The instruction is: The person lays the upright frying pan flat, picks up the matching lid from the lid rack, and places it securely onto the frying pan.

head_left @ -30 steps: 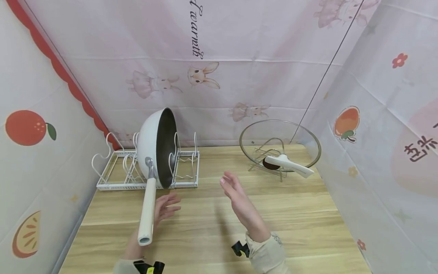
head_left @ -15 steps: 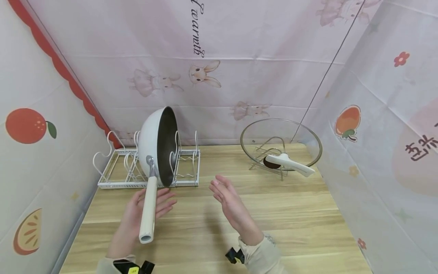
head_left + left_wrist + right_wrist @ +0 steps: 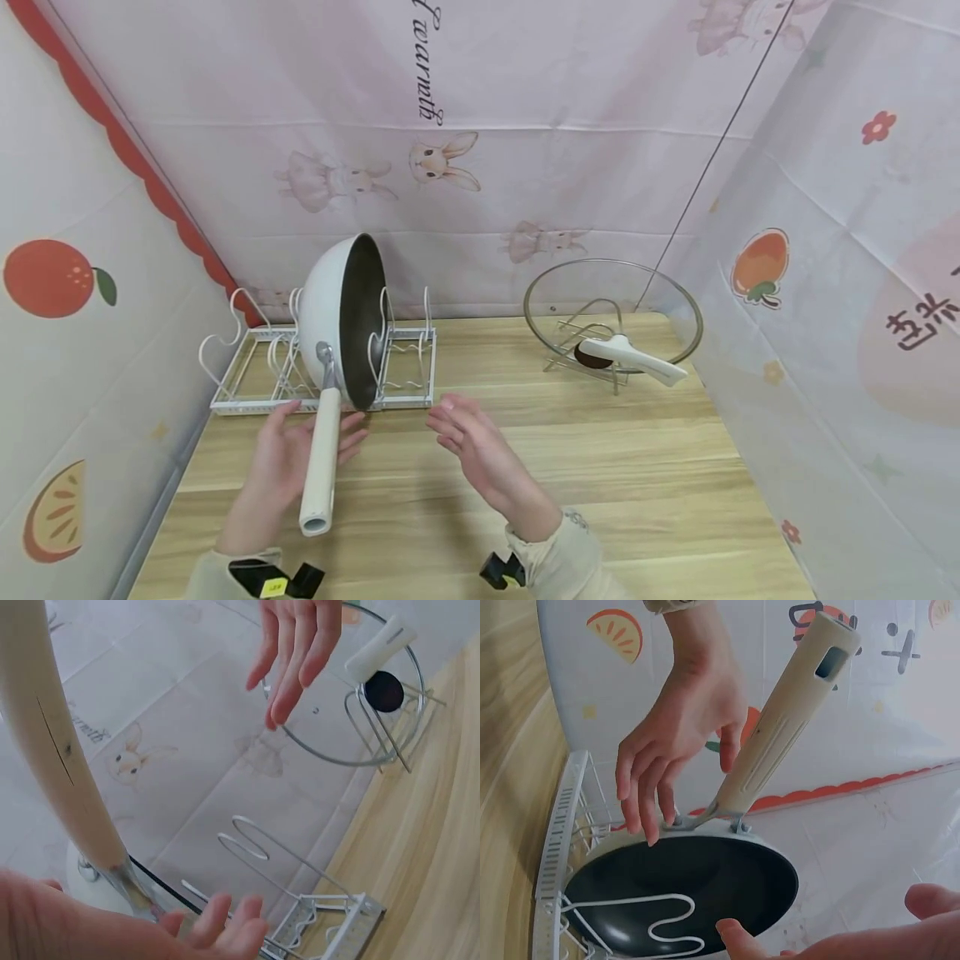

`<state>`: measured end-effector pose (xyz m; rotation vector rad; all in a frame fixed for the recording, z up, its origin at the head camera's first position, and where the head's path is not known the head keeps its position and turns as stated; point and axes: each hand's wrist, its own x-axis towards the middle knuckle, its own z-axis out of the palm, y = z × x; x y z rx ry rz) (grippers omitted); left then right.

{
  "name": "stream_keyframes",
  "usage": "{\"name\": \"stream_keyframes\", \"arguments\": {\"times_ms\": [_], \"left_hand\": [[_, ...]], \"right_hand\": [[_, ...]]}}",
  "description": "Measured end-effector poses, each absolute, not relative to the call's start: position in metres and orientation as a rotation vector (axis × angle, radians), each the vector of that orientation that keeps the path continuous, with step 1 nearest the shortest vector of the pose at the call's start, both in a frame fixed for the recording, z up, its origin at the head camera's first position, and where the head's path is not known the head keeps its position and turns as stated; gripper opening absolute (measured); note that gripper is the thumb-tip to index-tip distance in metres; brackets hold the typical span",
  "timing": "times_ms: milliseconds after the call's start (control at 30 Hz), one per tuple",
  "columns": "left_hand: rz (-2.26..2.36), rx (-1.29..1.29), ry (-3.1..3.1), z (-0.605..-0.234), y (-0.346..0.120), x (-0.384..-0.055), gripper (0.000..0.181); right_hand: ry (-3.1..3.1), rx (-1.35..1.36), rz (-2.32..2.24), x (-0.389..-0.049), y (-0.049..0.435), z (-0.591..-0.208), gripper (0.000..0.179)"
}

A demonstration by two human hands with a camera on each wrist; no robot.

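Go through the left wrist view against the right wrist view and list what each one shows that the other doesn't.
Only the left wrist view shows the glass lid and the wire stand holding it.

Only the right wrist view shows the dark inside of the pan and the printed orange slice.

Both show the pan's handle, the white rack, wooden tabletop, left hand and right hand.

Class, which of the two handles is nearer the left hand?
The long pan handle, beside the left hand; the lid handle sits well away, towards the right.
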<state>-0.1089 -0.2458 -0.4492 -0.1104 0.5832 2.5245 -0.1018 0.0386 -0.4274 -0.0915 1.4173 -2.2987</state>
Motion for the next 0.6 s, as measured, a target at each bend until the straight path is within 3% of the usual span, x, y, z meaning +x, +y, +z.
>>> {"name": "stream_keyframes", "arguments": {"times_ms": [167,367,600], "left_hand": [[2.450,-0.263,0.931,-0.437,-0.245,-0.109,0.052],[2.414,-0.346,1.089,-0.429,-0.243,-0.114,0.055],[2.373,-0.346,1.171,-0.425,-0.241,-0.120,0.082]], "right_hand": [[1.351,-0.104,-2.288,-0.100,0.031,-0.421,0.055],[1.269,-0.065,-2.293,-0.099,0.020,-0.414,0.046],[1.169,-0.008,-2.267,-0.094,0.004,-0.405,0.057]]}}
